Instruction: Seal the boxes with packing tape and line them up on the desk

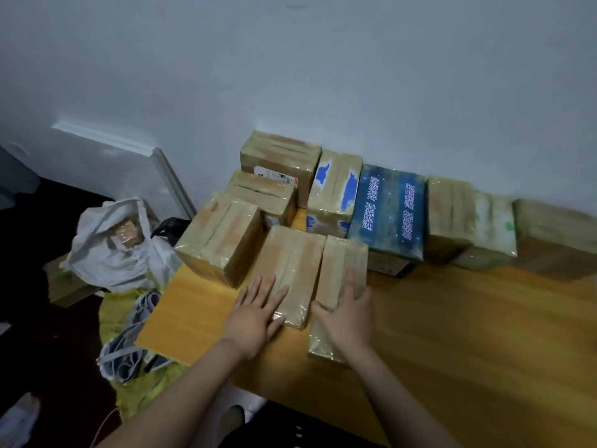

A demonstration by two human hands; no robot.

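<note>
desk (452, 334) wooden | taped boxes (449, 215) in a row along its far edge | flat box (290, 260) and narrow box (342, 257) just beside each other in front | left hand (258, 315) spread flat on flat box | right hand (349, 315) flat, fingers straight, on narrow box

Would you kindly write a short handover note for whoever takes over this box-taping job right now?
Left hand: flat on the wide taped box, front of the desk.
Right hand: flat on the narrow taped box beside it.
Done: every box in view on the desk looks taped; a row stands along the wall, blue starry box included.
Left: probably push the two front boxes into line.
</note>
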